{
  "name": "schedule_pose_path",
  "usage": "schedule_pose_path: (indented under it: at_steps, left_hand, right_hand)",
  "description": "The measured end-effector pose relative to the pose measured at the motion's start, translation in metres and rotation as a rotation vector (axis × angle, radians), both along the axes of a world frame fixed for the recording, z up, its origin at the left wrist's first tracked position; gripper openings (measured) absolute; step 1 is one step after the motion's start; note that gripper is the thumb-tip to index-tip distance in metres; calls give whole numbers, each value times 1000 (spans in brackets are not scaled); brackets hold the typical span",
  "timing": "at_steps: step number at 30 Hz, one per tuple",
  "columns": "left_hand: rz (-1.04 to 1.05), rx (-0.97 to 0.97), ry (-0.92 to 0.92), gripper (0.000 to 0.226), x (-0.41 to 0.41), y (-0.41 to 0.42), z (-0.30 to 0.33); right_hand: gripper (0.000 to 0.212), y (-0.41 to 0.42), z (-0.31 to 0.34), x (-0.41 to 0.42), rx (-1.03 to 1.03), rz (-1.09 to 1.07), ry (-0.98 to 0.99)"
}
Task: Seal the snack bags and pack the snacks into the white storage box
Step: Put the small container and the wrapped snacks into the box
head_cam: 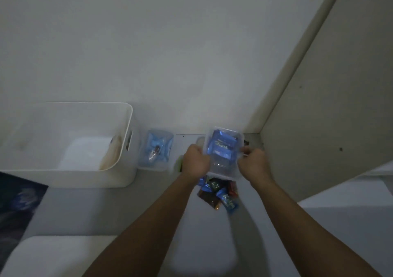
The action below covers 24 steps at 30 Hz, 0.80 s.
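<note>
Both my hands hold a clear plastic container (223, 149) with blue snack packets inside, lifted above the grey surface near the back wall. My left hand (194, 160) grips its left side and my right hand (254, 162) grips its right side. Under the container lies a small heap of wrapped snacks (219, 194) in blue, brown and red. The white storage box (125, 128) stands at the left, open, with a white bag and a pale brownish item inside. Between the box and my hands sits a second clear container (156, 150) of blue packets.
A cream panel (319, 106) leans in from the right. A dark blue patterned item (17, 208) lies at the left edge. A white rounded object (53, 255) fills the near left corner. A small green thing (179, 163) peeks out beside my left hand.
</note>
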<state>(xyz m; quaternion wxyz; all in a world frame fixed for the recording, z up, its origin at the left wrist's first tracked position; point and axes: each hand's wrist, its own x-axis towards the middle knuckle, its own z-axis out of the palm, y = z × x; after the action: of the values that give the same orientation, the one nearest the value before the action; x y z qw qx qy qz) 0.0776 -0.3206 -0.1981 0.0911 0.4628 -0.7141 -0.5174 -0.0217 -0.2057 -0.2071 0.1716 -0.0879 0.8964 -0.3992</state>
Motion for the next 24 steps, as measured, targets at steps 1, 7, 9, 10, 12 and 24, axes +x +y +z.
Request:
schedule_pose_path:
  at_steps: [1,7,9,10,12,24]
  left_hand:
    - [28,-33,-8,16,7,-13,3]
    - [180,-202,-92,25,50,-90,7]
    - [212,-238,-123,26,59,-110,4]
    - [216,-257,-140,27,63,-118,2]
    - [196,-276,-171,31,66,-127,-2]
    - [29,-157,-279,47,58,-128,-42]
  right_hand:
    - [35,-14,3,5,-24,41,-12]
    - [38,-101,7,41,-47,268,-62]
    - [38,-126,3,52,-57,306,-83]
    - [38,-136,3,58,-55,321,-94]
    - [39,-152,-1,66,-45,346,-103]
    - [38,-169,-26,69,105,322,38]
